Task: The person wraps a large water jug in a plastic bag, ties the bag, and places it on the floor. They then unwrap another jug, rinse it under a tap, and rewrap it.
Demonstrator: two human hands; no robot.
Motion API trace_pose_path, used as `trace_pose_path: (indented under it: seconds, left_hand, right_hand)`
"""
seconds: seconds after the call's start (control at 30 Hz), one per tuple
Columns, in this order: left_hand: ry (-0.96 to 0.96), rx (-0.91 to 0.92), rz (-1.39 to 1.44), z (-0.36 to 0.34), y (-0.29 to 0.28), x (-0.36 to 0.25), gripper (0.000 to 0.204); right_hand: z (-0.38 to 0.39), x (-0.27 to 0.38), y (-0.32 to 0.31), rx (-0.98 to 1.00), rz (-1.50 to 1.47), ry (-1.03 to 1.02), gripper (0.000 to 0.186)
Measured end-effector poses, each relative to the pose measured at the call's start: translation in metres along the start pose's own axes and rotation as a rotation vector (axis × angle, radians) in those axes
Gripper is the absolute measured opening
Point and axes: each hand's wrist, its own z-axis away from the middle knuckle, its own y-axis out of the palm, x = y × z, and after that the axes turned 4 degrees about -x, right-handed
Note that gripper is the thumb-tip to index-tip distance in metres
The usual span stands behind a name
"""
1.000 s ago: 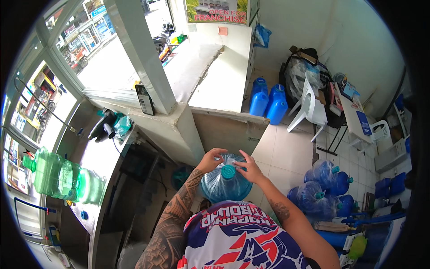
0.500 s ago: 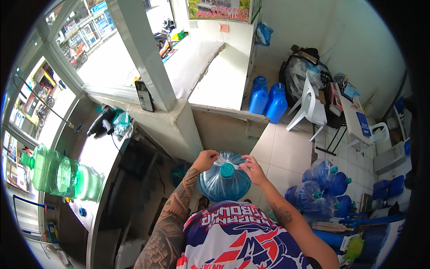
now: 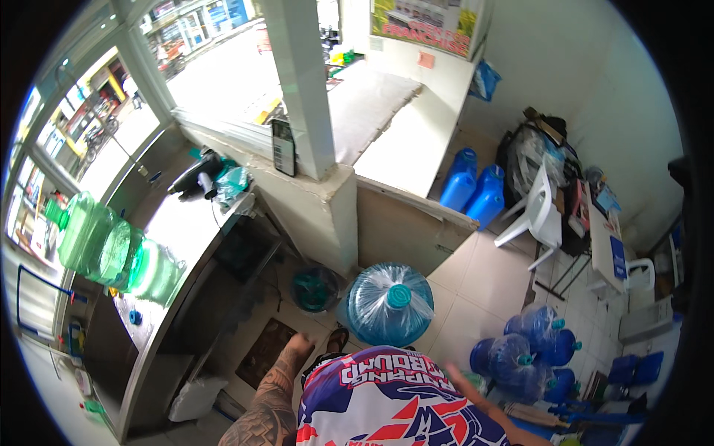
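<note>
A round blue water jug (image 3: 372,327), with a teal cap (image 3: 399,296) and clear plastic wrapped over its shoulders, stands on the floor in front of my feet. Neither hand touches it. My left hand (image 3: 299,347) hangs to the left of the jug, above a brown mat (image 3: 265,351); its fingers point down and are mostly hidden. My right hand (image 3: 460,377) is low beside my shirt, right of the jug, smeared and partly covered. Nothing shows in either hand.
A bin (image 3: 314,288) stands left of the jug. Several wrapped blue jugs (image 3: 513,357) stand at the right. A green jug (image 3: 100,238) lies on the left counter. Two blue containers (image 3: 459,178) stand near a white chair (image 3: 537,212). A phone (image 3: 283,147) leans on the pillar.
Both hands have let go of the plastic at the jug's neck and dropped to my sides. The view has shifted, so the jug appears farther from my body.
</note>
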Motion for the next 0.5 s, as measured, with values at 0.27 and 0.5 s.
trace_pose_path:
  seconds: [0.27,0.5]
  left_hand:
    - [-0.251,0.071,0.314,0.060,0.078,0.078,0.037]
    - [0.656,-0.747,0.689,0.024,-0.202,-0.201,0.020]
  right_hand:
    - [0.016,0.016,0.030,0.612,-0.115,0.169,0.083]
    - [0.132,0.211,-0.011,0.436,0.603,-0.541,0.071]
